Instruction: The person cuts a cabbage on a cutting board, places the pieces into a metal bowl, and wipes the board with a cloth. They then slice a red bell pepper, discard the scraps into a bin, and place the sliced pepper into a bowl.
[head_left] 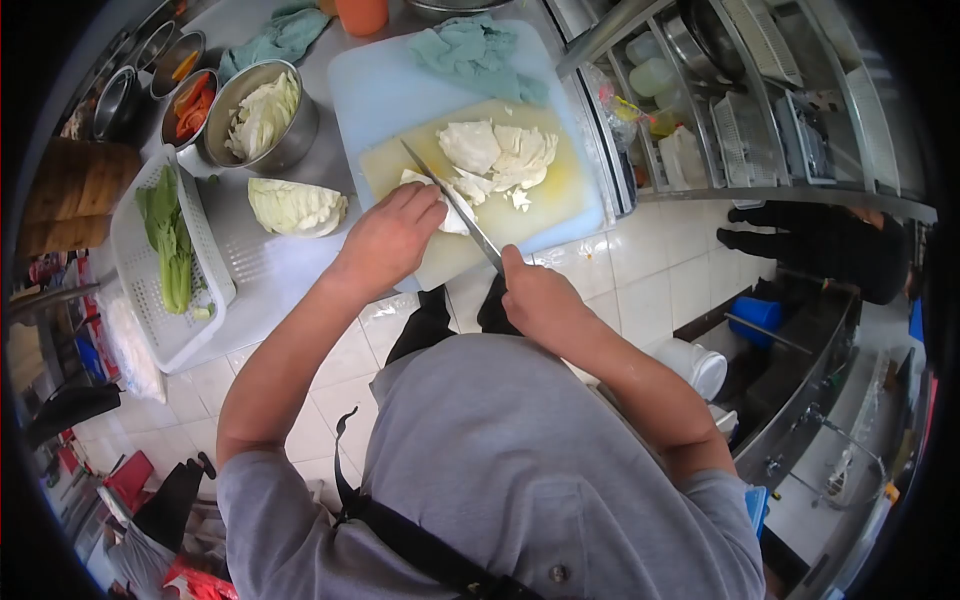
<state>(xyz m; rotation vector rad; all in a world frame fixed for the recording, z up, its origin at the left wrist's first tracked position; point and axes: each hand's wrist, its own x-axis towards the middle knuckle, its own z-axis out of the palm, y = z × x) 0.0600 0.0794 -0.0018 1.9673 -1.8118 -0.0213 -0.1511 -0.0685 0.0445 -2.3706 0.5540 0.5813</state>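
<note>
My right hand (540, 298) is wrapped round the handle of a long knife (455, 200), whose blade slants up and left across the yellowish cutting board (410, 245). Close to the blade's left side, my left hand (400, 225) presses with bent fingers on a pale piece of cabbage (453, 218). Beyond the blade lies a heap of cut cabbage leaves (500, 155). Left of the board, a cabbage wedge (297, 206) rests on the metal counter (262, 260).
A steel bowl (297, 140) of cabbage, a bowl of red-orange slices (192, 105) and a white basket (222, 290) of greens stand left. A teal cloth (470, 55) lies at the back. Shelves (700, 185) stand right; other people are partly visible at both sides.
</note>
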